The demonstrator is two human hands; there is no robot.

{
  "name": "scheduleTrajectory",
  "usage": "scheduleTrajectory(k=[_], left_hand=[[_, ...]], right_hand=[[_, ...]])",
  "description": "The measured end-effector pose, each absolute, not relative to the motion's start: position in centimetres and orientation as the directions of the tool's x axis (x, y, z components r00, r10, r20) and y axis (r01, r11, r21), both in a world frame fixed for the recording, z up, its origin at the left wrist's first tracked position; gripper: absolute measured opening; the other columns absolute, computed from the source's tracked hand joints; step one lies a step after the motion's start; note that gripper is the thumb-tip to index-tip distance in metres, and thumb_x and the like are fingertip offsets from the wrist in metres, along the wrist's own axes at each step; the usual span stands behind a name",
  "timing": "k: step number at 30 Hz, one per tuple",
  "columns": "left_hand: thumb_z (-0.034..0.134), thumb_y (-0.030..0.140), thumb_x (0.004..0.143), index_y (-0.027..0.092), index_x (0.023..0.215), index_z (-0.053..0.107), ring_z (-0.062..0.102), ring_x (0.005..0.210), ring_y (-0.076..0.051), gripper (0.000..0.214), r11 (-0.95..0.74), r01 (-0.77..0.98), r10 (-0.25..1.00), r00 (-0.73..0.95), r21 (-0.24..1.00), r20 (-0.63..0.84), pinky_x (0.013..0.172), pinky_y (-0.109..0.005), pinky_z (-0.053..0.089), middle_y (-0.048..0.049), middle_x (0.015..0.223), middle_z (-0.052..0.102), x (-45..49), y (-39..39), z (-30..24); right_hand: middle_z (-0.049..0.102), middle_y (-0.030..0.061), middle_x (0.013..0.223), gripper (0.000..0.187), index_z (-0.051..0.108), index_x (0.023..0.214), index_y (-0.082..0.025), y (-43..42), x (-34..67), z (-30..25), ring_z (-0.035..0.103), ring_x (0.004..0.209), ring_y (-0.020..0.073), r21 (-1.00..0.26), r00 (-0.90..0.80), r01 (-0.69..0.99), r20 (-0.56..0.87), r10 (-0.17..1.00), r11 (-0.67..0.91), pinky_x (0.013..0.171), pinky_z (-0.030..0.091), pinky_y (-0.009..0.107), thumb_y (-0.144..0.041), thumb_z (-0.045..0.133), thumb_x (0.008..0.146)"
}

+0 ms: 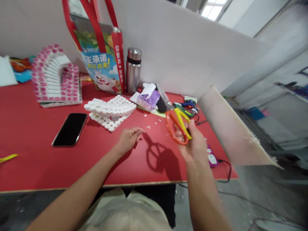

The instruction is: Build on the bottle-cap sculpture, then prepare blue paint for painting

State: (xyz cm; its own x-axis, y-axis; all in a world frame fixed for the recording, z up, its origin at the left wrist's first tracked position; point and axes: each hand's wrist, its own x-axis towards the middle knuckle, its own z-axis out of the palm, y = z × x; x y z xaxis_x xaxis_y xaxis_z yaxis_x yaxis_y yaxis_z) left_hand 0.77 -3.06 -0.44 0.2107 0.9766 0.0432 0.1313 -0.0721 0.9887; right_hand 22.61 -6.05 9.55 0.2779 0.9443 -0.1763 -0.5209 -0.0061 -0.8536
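At two o'clock from the left hand point(129, 140), whose fingers curl, pinching I cannot tell what, if anything, the scissors point(171, 113) clasped by the handles point(168, 125) in the right hand point(194, 141) could, if swung carelessly toward ten o'clock, snag the purple packet point(148, 102).

Red table point(31, 170) is pretty cluttered tbh: phone point(70, 130) and yellow strip point(8, 158) on the left, pink-and-white craft point(53, 78) further back, bumpy white craft point(112, 109) mid-table, shopping bag point(99, 65) beside a steel bottle point(133, 72), plus tiny white scraps point(148, 127).
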Motion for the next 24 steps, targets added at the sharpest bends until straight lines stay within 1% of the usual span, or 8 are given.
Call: scheduleTrajectory(k=[2,6,8,11,15,18,22,24], left_hand=[[0.046,0.040,0.102,0.017,0.103,0.076,0.072,0.073,-0.019,0.037,-0.246,0.357,0.949,0.276,0.901,0.150,0.077,-0.034,0.059,-0.0078,0.090,0.078,0.3,-1.9,-0.6],[0.043,0.026,0.101,0.013,0.128,0.070,0.072,0.104,-0.028,0.040,-0.401,0.464,0.891,0.397,0.790,0.219,0.096,-0.045,0.055,-0.0169,0.115,0.076,0.6,-0.1,-1.2],[0.038,0.021,0.101,0.008,0.142,0.060,0.066,0.121,-0.029,0.048,-0.513,0.505,0.838,0.469,0.695,0.278,0.108,-0.047,0.050,-0.0211,0.130,0.071,1.0,1.0,-1.6],[0.032,0.023,0.104,0.000,0.151,0.048,0.038,0.153,-0.031,0.055,-0.576,0.605,0.809,0.517,0.550,0.279,0.127,-0.047,0.029,-0.0247,0.161,0.044,1.7,3.1,-2.5],[0.035,0.039,0.106,-0.007,0.159,0.029,0.015,0.161,-0.038,0.071,-0.484,0.760,0.868,0.482,0.433,0.123,0.130,-0.057,0.016,-0.0314,0.169,0.022,3.2,5.0,-3.1],[0.034,0.042,0.106,0.000,0.159,0.035,0.018,0.161,-0.035,0.068,-0.557,0.718,0.811,0.577,0.418,0.091,0.130,-0.055,0.013,-0.0265,0.170,0.026,4.8,3.6,-3.0],[0.034,0.047,0.107,0.013,0.160,0.041,0.029,0.159,-0.022,0.063,-0.733,0.484,0.592,0.800,0.477,0.098,0.131,-0.038,0.019,-0.0138,0.169,0.035,5.8,0.4,-2.2],[0.028,0.046,0.109,0.012,0.158,0.043,0.027,0.160,-0.023,0.062,-0.699,0.487,0.627,0.769,0.523,0.122,0.131,-0.041,0.018,-0.0138,0.170,0.034,5.7,0.5,-1.8]], right_hand=[[0.065,-0.0040,0.057,0.033,0.063,0.076,-0.018,-5.5,24.0,12.0,0.065,0.047,0.0089,-0.850,0.339,-0.516,-0.095,0.936,0.101,0.043,0.053,0.014,-0.045,0.080,0.086],[0.062,-0.0052,0.056,0.035,0.062,0.073,-0.019,-4.6,25.7,15.7,0.060,0.043,0.0066,-0.818,0.390,-0.542,-0.039,0.920,0.195,0.033,0.043,0.011,-0.039,0.062,0.101],[0.061,-0.0053,0.054,0.037,0.063,0.074,-0.018,-4.5,25.8,16.6,0.059,0.041,0.0067,-0.813,0.403,-0.549,-0.053,0.914,0.195,0.030,0.038,0.011,-0.037,0.056,0.104],[0.061,-0.0057,0.055,0.034,0.063,0.075,-0.018,-4.8,25.4,16.4,0.061,0.044,0.0073,-0.809,0.424,-0.558,-0.086,0.902,0.186,0.034,0.045,0.012,-0.033,0.056,0.104],[0.062,-0.0050,0.056,0.030,0.062,0.074,-0.018,-5.5,24.8,15.0,0.061,0.044,0.0073,-0.833,0.432,-0.530,-0.104,0.896,0.158,0.040,0.050,0.013,-0.036,0.066,0.098],[0.062,-0.0042,0.054,0.032,0.060,0.074,-0.019,-6.0,24.8,14.2,0.061,0.043,0.0085,-0.856,0.397,-0.506,-0.120,0.910,0.108,0.040,0.051,0.014,-0.042,0.073,0.092],[0.064,-0.0043,0.054,0.030,0.061,0.076,-0.019,-6.3,25.1,13.9,0.064,0.044,0.0095,-0.861,0.415,-0.493,-0.109,0.903,0.123,0.039,0.051,0.014,-0.040,0.077,0.089],[0.063,-0.0047,0.054,0.029,0.062,0.076,-0.019,-6.3,25.2,13.8,0.063,0.043,0.0094,-0.866,0.416,-0.487,-0.114,0.902,0.116,0.038,0.050,0.014,-0.040,0.077,0.089]])
